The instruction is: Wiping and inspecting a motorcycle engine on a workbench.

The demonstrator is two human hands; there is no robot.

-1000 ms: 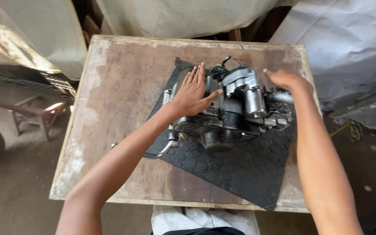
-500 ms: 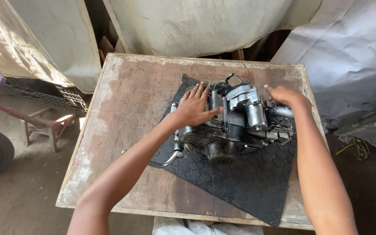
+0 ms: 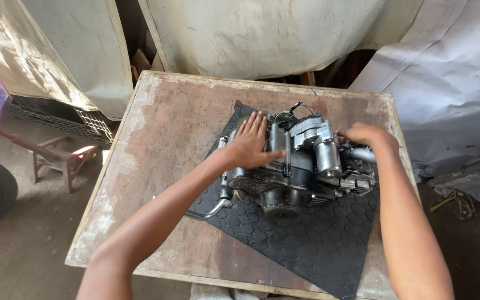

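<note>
Nearest, lower centre: black studded rubber mat point(image 3: 312, 244) on the wooden worktop point(image 3: 162, 144). Mid-frame the small engine point(image 3: 301, 166) sits on it. Left hand point(image 3: 249, 143) lies flat, fingers spread, on its left casing, same as a sec ago; right hand point(image 3: 366, 135) curled round the right-end tube. View dropped closer, engine didn't shift. No containers; pale tarps point(image 3: 262, 33) behind.

You have one view only, from the camera on your head, tilted steeply down over the table point(image 3: 156, 144) from its near edge. It faces forward to 12 o'clock, where pale tarps point(image 3: 262, 39) hang behind the table. It sits close enough that both your forearms enter from the bottom edge, at 6 o'clock. The dirt floor point(image 3: 23, 244) shows at 9 o'clock. No second view shares the scene.
</note>
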